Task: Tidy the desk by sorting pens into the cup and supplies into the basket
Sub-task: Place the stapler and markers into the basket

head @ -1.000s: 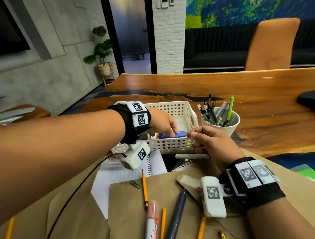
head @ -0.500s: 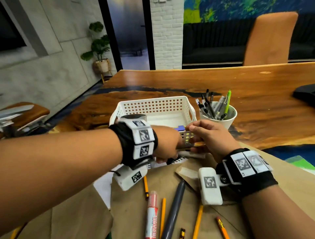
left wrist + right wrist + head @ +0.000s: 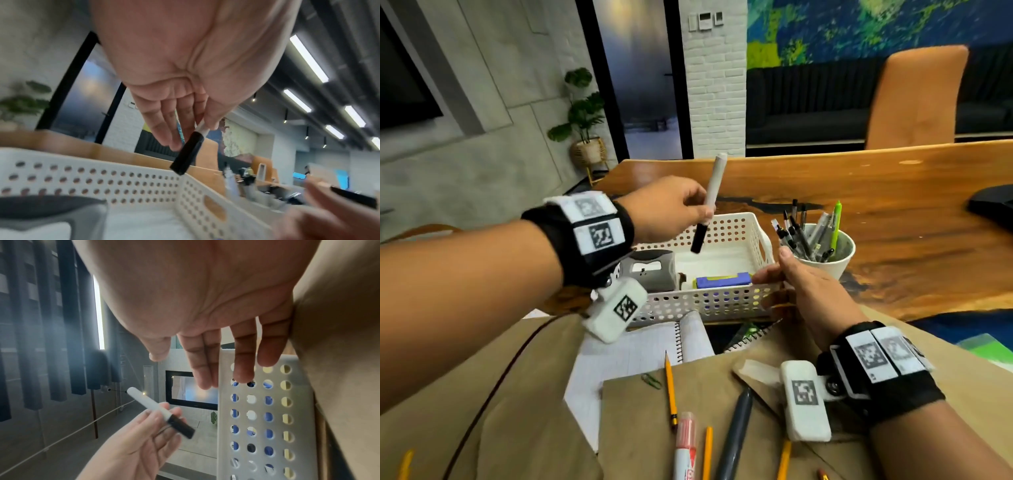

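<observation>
My left hand (image 3: 674, 209) pinches a white marker with a black cap (image 3: 709, 202) and holds it tilted, cap down, above the white perforated basket (image 3: 722, 301). In the left wrist view the marker's cap (image 3: 186, 155) hangs just over the basket's far wall (image 3: 102, 180). My right hand (image 3: 801, 284) is open with straight fingers (image 3: 244, 363) against the basket's near right corner (image 3: 265, 410). The white cup (image 3: 825, 253), full of pens, stands right of the basket. The right wrist view shows the marker (image 3: 156, 408) in my left hand.
The basket holds a grey stapler (image 3: 650, 270) and a blue and yellow block (image 3: 722, 281). On brown paper near me lie yellow pencils (image 3: 671, 390), a red-capped marker (image 3: 685, 442), a dark grey pen (image 3: 734, 435) and a green paper clip (image 3: 652, 380). A spiral notebook (image 3: 640, 349) lies before the basket.
My left hand left the basket, took the white marker from in front of it and lifted it above the basket. My right hand let go of the marker and opened against the basket.
</observation>
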A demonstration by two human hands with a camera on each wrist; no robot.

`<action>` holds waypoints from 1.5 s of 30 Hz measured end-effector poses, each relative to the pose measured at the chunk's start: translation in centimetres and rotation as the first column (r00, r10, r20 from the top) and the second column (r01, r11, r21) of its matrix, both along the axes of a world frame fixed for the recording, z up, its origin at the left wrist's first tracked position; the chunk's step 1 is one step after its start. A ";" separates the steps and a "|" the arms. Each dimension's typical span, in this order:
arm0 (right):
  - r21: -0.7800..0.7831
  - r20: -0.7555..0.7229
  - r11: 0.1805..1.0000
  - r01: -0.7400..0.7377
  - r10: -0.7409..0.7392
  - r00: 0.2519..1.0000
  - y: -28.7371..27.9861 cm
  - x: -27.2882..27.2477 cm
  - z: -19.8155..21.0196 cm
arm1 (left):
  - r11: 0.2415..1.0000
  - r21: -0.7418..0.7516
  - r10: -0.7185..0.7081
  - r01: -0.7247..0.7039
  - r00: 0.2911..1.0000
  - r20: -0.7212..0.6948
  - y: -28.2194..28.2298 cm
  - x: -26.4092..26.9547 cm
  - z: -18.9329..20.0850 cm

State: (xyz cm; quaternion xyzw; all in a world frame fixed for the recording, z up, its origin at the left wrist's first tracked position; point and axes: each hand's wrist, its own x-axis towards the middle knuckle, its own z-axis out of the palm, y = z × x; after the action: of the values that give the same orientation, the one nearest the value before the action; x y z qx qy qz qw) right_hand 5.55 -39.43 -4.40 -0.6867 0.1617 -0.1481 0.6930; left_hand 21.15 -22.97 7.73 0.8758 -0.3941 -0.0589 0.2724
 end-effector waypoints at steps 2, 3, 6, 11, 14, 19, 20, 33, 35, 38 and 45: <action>-0.005 -0.004 1.000 -0.004 0.004 1.000 0.1 0.0 0.0 | 0.996 0.088 0.016 -0.024 0.996 0.091 -1.3 1.9 -0.2; -0.004 -0.003 1.000 -0.009 0.009 1.000 0.1 -0.1 0.0 | 0.989 0.146 0.002 -0.019 0.994 0.111 -2.0 2.6 -0.6; -0.021 -0.011 1.000 -0.019 0.019 1.000 0.1 -0.2 0.1 | 0.945 0.327 -0.053 -0.007 0.983 0.175 -4.0 3.8 -2.6; -0.051 0.010 0.999 -0.003 0.003 1.000 0.0 -0.1 -0.1 | 0.823 0.568 -0.140 -0.007 0.967 0.213 -6.7 3.7 -4.9; -0.026 0.009 1.000 -0.005 0.005 1.000 0.0 -0.1 0.0 | 0.647 0.762 -0.192 0.027 0.973 0.129 -7.4 4.0 -6.1; -0.057 -0.001 0.998 -0.008 0.008 1.000 -0.1 -0.1 0.0 | 0.549 0.832 -0.228 0.075 0.972 0.063 -7.0 3.4 -5.9; -0.065 -0.002 0.998 -0.006 0.006 1.000 -0.1 -0.1 0.0 | 0.581 0.811 -0.215 0.074 0.974 0.065 -6.7 3.1 -5.4; -0.113 -0.059 0.994 -0.006 -0.001 0.998 -0.3 0.1 -0.1 | 0.546 0.823 -0.207 0.159 0.977 -0.051 4.6 -2.6 -2.6; -0.122 -0.066 0.992 -0.009 0.001 0.998 -0.2 0.1 0.1 | 0.443 0.893 -0.205 0.082 0.979 0.012 7.0 -2.1 -4.0; -0.093 -0.044 0.996 0.004 -0.009 0.999 0.2 0.1 0.4 | 0.439 0.897 -0.166 0.049 0.986 0.028 10.0 -1.9 -4.6; -0.011 -0.045 1.000 0.010 -0.010 0.999 0.4 -0.6 0.7 | 0.599 0.791 -0.074 0.121 0.993 -0.096 15.8 -4.0 -4.5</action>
State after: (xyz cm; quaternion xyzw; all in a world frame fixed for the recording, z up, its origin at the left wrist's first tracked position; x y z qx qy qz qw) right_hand 4.99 -39.06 -3.68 -0.6927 0.1798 -0.1371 0.6849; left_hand 17.15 -7.18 3.20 0.8808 -0.3666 -0.2657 -0.1384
